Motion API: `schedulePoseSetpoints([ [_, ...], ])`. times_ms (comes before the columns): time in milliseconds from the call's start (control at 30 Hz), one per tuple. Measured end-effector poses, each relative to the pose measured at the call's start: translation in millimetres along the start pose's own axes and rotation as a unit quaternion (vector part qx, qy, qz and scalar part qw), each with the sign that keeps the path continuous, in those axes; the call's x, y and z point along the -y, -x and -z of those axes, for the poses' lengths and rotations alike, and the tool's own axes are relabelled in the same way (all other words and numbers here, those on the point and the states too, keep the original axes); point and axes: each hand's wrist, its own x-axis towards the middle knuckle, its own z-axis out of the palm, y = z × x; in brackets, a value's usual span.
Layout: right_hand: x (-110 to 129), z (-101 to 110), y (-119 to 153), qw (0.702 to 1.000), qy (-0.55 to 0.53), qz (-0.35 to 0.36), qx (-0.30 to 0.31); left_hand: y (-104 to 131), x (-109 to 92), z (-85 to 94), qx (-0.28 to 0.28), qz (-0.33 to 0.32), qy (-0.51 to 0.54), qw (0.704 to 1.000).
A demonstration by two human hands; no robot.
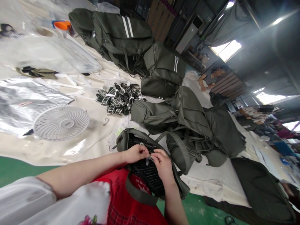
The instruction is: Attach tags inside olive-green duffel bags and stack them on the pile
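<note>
An olive-green bag [122, 142] lies open against the person's front at the table edge, its black striped lining [150, 175] showing. Over that opening, my left hand [137, 153] is closed in a pinch. Facing it, my right hand [162, 162] pinches too, fingertips almost touching the left ones. Between them is a small pale, partly see-through piece [147, 161], too small to name. The bag's strap [140, 192] loops over the red apron [124, 197].
More olive bags [161, 65] are heaped ahead and to the right. Printed black-and-white straps [119, 98] lie bundled on the pale table covering [98, 131]. At left are a white round fan [62, 122], silver wrapping [25, 103] and an orange object [62, 25]. Other people [211, 78] sit farther off.
</note>
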Motion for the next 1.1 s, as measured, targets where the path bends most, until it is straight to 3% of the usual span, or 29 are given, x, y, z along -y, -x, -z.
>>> schedulePoseSetpoints([
  [200, -2, -4, -2, 0.996, -0.07, -0.058, 0.001, -1, -1, 0.0, -0.067, 0.009, 0.037, 0.997],
  [567, 3, -5, 0, 0.995, -0.082, -0.054, 0.029, 2, -5, -2.9, -0.043, -0.061, -0.098, 0.992],
  [1100, 5, -4, 0, 0.999, -0.014, -0.036, -0.014, 3, -8, -2.3, -0.037, -0.055, -0.083, 0.994],
])
